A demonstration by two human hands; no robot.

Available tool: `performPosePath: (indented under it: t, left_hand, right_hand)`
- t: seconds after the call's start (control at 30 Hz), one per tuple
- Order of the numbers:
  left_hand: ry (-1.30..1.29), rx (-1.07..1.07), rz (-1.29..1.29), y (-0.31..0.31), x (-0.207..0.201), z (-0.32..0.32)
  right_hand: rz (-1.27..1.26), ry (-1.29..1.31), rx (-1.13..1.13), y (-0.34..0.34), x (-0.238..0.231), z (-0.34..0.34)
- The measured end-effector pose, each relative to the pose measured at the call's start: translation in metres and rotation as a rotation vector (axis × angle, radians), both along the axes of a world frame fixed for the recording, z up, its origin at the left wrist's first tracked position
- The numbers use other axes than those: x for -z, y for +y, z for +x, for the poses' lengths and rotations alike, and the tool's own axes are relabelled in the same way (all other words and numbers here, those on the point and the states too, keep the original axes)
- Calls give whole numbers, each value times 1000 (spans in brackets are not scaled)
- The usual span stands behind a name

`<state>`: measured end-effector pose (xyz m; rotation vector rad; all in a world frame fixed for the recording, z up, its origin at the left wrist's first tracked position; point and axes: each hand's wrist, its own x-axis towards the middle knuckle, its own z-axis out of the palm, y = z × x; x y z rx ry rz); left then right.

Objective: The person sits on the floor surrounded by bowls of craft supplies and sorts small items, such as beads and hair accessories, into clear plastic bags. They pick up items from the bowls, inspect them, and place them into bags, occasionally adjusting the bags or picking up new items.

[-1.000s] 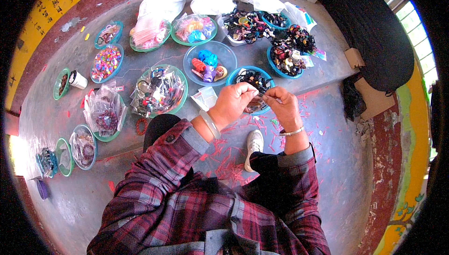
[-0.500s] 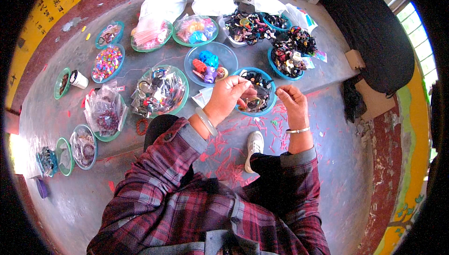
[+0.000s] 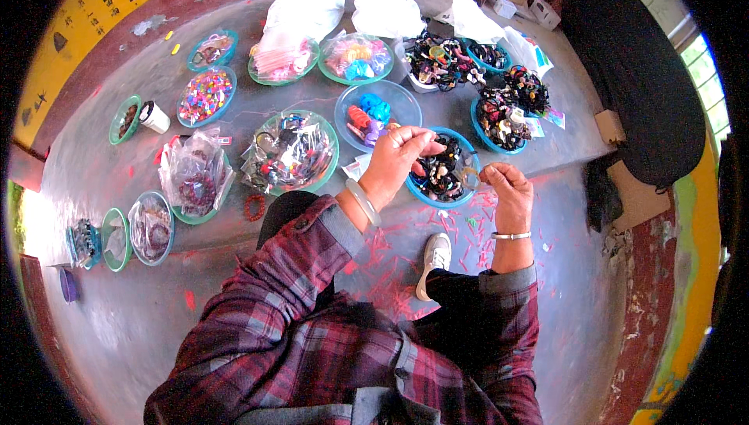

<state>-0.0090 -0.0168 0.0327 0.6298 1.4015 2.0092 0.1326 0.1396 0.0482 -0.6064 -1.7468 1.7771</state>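
My left hand (image 3: 399, 161) is closed in a pinch over the left rim of a blue bowl (image 3: 415, 191); what its fingers hold is too small to make out. To its right, my right hand (image 3: 511, 191) pinches too, at the bowl's right rim. A small, round, see-through piece (image 3: 470, 178) with a yellowish tint shows at its fingertips. Black elastic bands (image 3: 446, 179) with little charms fill the bowl below both hands. Beyond my left hand stands a clear blue basin (image 3: 343, 105) with bundles of blue, red and purple pieces.
A green bowl (image 3: 334, 152) of bagged beaded bands stands left, near a bowl of colourful beads (image 3: 206, 97). Heaps of black bands (image 3: 503, 117) lie in containers at the back right. White bags (image 3: 304, 15) line the back. Red scraps (image 3: 382, 269) litter the floor around my shoe (image 3: 437, 253).
The view has shifted, so everything sits further right. The round see-through piece hung beneath my left hand before and is now at my right fingertips, which have come lower beside the bowl.
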Motion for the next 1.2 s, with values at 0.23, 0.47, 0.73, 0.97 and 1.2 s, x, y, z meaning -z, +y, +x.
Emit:
performPosePath:
  t: [0.23, 0.47, 0.73, 0.97, 1.2]
  left_hand:
    - [1004, -115, -58, 5, 10, 4]
    - [988, 95, -115, -12, 15, 11]
    - [638, 23, -218, -56, -14, 21]
    - [332, -45, -9, -75, -20, 25]
    - [338, 99, -204, -87, -23, 25]
  right_hand:
    - [416, -161, -132, -13, 2, -3]
    - [686, -129, -267, -35, -15, -2]
    - [342, 3, -293, -40, -14, -1]
    - [224, 52, -344, -47, -18, -6]
    - [78, 162, -385, -60, -16, -15]
